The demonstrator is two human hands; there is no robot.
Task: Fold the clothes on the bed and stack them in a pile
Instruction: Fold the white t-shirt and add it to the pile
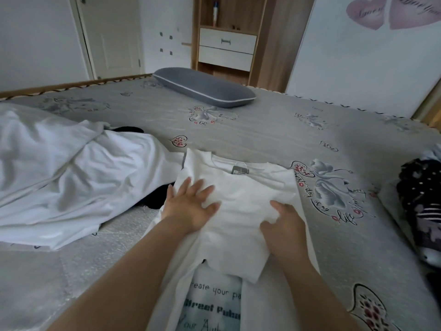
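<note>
White T-shirt (241,211) lies flat on the gray bed sheet (262,130), right in front of the person, with its neck and small tag (240,168) pointing away. Its lower part is not folded yet, and a blue picture with words (212,304) shows near the bottom of the view.

I think the step now is folding this shirt. The sides look tucked in, and a flap of cloth is folded over the middle. The left hand (191,206) lies flat on the shirt with its fingers spread, pressing the cloth down. The right hand (282,225) has its fingers curled into a bunch of the cloth near the right side, holding it. The two hands are a little apart, both on the shirt.

Next, I think the person needs to smooth the bunch out, then bring the bottom part up to meet the top. It calls for keeping the edges lined up so the shirt stays neat.

No basket or box is in view. A heap of white clothes (59,177) waits on the left of the bed, with something black (155,199) peeking from under it. A dark dotted garment (420,192) sits at the right edge; I cannot tell if it is folded. A gray pillow (205,88) rests far back. Behind it stands a wooden cabinet with two white drawers (226,47), both closed, so I cannot see what is in them.
</note>
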